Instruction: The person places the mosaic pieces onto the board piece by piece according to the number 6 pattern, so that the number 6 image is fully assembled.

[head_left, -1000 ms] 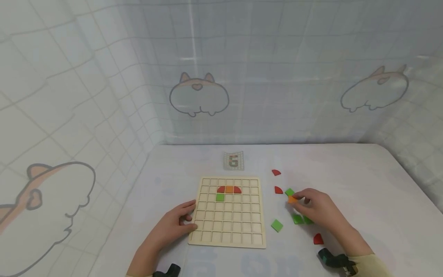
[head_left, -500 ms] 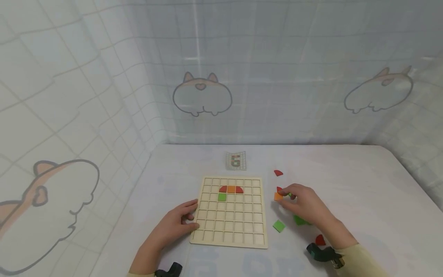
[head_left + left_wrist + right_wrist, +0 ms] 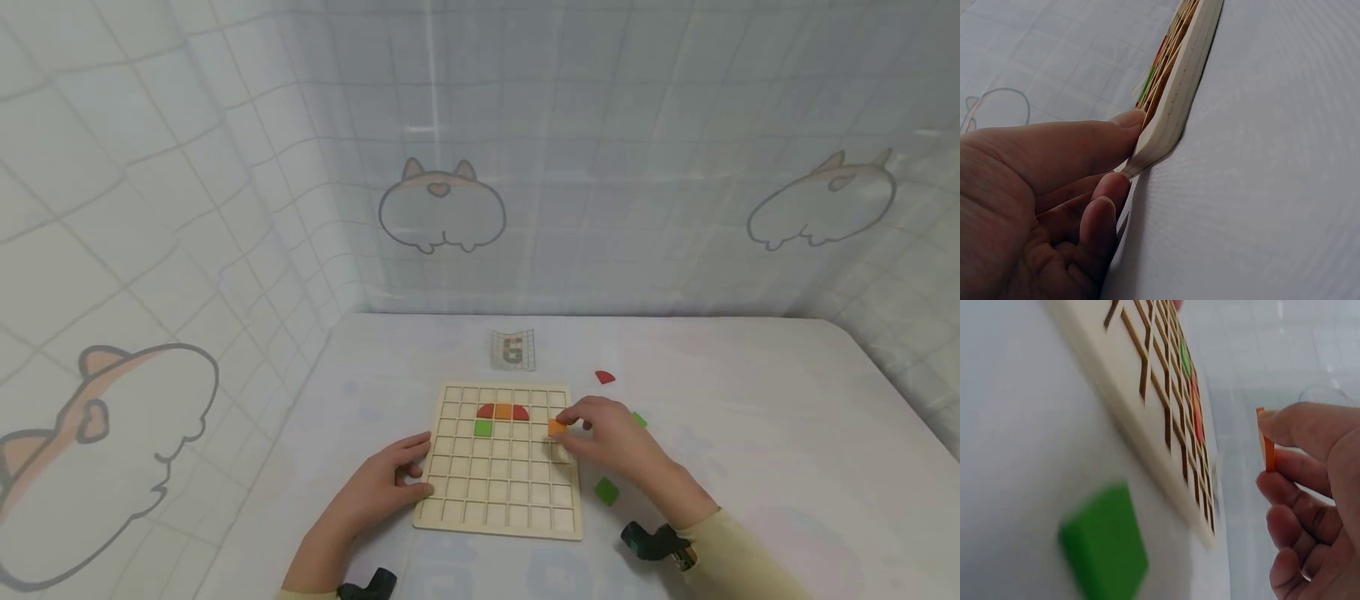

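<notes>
A wooden grid board [image 3: 498, 483] lies on the table. In its upper part sit an orange square tile [image 3: 503, 412] between two red quarter-circle tiles [image 3: 486, 412], and a green square tile [image 3: 483, 428] below the left red one. My left hand [image 3: 386, 483] holds the board's left edge, its thumb on the rim in the left wrist view and its fingers at the side. Over the board's right columns my right hand [image 3: 618, 437] pinches another orange square tile [image 3: 1266, 444] between thumb and fingers, raised above the surface.
Right of the board lie a loose green tile [image 3: 607, 491], a partly covered green tile [image 3: 639, 419] and a red quarter-circle tile [image 3: 604, 377]. A small patterned card [image 3: 513, 350] lies behind the board. Curtains with cartoon drawings [image 3: 442, 208] stand behind and beside the table.
My right hand has carried the orange tile left, from the loose tiles to above the board's right side. My left hand stays at the board's edge.
</notes>
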`<move>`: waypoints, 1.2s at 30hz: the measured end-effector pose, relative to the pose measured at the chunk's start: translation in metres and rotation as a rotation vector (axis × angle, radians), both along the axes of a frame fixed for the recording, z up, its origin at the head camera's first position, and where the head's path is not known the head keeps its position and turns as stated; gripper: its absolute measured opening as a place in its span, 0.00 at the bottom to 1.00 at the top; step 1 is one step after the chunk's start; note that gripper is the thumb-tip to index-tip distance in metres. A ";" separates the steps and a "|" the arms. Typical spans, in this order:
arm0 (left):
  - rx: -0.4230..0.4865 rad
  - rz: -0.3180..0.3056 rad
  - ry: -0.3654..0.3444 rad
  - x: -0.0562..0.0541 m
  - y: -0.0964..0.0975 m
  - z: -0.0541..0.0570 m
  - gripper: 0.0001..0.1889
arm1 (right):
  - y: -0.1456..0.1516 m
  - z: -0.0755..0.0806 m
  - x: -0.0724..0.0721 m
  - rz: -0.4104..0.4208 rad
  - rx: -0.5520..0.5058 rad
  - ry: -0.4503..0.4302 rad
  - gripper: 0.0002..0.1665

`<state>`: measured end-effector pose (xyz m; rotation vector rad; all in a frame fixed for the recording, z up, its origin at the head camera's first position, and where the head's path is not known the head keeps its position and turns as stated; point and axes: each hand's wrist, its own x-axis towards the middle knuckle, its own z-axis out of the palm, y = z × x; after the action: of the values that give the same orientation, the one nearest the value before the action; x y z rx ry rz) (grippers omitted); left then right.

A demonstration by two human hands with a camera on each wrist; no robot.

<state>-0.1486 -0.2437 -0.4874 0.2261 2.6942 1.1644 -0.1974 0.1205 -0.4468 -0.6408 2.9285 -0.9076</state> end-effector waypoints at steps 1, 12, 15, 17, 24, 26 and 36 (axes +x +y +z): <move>0.004 0.001 -0.002 0.000 0.000 0.000 0.37 | -0.005 -0.001 -0.001 0.002 0.002 -0.004 0.15; 0.011 0.011 -0.017 0.001 -0.001 0.001 0.38 | -0.054 -0.009 -0.006 0.117 -0.034 0.040 0.13; 0.012 0.001 -0.008 0.001 -0.002 0.001 0.37 | -0.065 -0.011 -0.006 0.163 -0.037 0.049 0.12; 0.010 -0.008 -0.007 0.001 -0.002 0.000 0.37 | -0.071 -0.013 -0.007 0.183 -0.034 0.057 0.12; 0.005 -0.022 -0.013 0.001 -0.003 0.000 0.37 | -0.089 -0.022 -0.012 0.204 0.004 0.068 0.09; 0.004 -0.023 -0.009 0.001 -0.003 0.000 0.37 | -0.092 -0.022 -0.012 0.207 0.018 0.058 0.08; 0.001 -0.021 -0.007 0.000 -0.003 -0.001 0.37 | -0.100 -0.028 -0.013 0.247 0.081 0.055 0.08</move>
<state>-0.1481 -0.2471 -0.4880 0.2492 2.6783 1.1591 -0.2103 0.0202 -0.4744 -1.0089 2.8283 -0.7533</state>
